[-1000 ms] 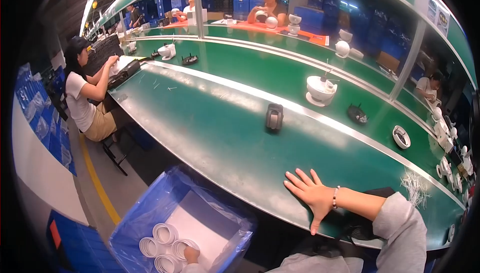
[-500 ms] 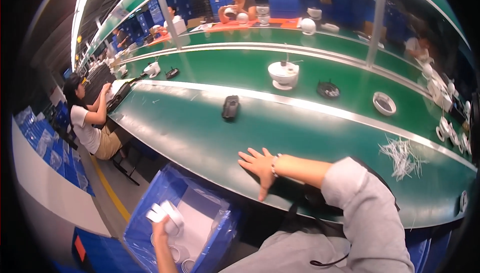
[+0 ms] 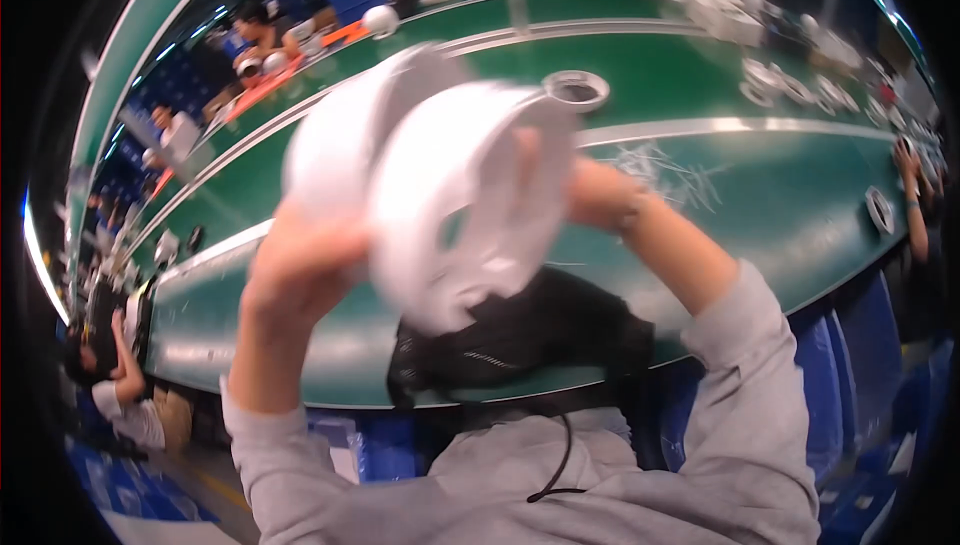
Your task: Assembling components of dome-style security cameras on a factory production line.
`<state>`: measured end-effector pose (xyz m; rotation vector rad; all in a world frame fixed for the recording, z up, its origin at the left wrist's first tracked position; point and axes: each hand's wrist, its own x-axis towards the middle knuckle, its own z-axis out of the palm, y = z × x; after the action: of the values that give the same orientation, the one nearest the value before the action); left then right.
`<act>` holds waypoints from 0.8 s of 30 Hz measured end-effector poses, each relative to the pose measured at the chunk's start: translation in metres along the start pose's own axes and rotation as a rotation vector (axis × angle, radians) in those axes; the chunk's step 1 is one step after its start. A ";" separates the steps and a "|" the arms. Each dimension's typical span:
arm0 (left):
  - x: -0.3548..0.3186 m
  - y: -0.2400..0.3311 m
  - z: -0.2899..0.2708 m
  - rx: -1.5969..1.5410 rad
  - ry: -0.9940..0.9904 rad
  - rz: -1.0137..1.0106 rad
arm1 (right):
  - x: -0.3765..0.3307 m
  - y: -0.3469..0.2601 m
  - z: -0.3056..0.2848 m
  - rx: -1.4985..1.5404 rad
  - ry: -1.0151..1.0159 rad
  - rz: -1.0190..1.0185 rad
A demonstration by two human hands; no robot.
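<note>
Two white round plastic housings, a rear one (image 3: 335,140) and a front one (image 3: 425,200), are raised close in front of me above the green bench (image 3: 740,180). They are smeared by motion. The front one is tilted, showing its hollow inside and cut-out openings. My left hand (image 3: 305,270) grips the pair from below left. My right hand (image 3: 590,190) is closed on the right side of the front housing, its fingers reaching into the hollow. How the rear housing is held is partly hidden.
A black bag-like thing (image 3: 530,335) lies at the bench's near edge. White strips (image 3: 665,175) are heaped on the bench, with a white ring (image 3: 577,90) behind and another ring (image 3: 880,210) at the right. Co-workers sit at the left and right ends.
My left hand has come up from the blue lined bin with the white housings. My right hand has left the bench top and taken hold of one. The view has swung right.
</note>
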<state>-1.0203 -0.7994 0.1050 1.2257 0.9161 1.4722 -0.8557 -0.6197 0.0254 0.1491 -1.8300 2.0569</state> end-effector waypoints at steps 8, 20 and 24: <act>0.193 -0.154 0.159 -0.543 -0.705 -0.419 | -0.194 -0.014 -0.058 0.391 0.691 -0.579; 0.259 -0.286 0.219 -0.196 -0.782 -0.754 | -0.281 -0.039 -0.086 0.251 1.486 -0.166; 0.256 -0.277 0.237 -0.028 -0.665 -0.739 | -0.278 -0.039 -0.092 0.083 1.658 -0.075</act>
<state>-0.7343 -0.4921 -0.0459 1.0757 0.7507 0.4412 -0.5703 -0.5859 -0.0423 -1.0874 -0.6172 1.2598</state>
